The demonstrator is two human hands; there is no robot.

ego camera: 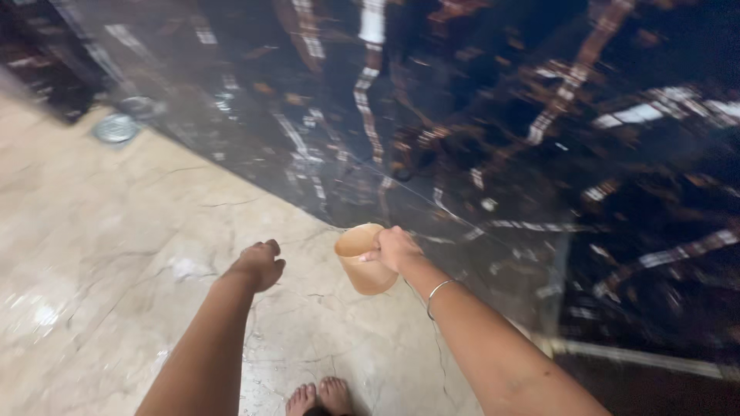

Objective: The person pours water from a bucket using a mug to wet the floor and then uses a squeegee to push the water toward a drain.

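Right hand pinches the rim of the small tan plastic cup, held above the beige marble floor beside the dark veined marble wall. Looks light and stiff; the rim suits. Left hand curled, empty.

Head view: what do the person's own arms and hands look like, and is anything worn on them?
Both arms are bare up to the frame edge, with no sleeves or gloves in view. The right hand has a thin silver bangle around its wrist. The left hand and its wrist show no jewellery or watch. The picture is too blurred to tell whether any rings are worn.
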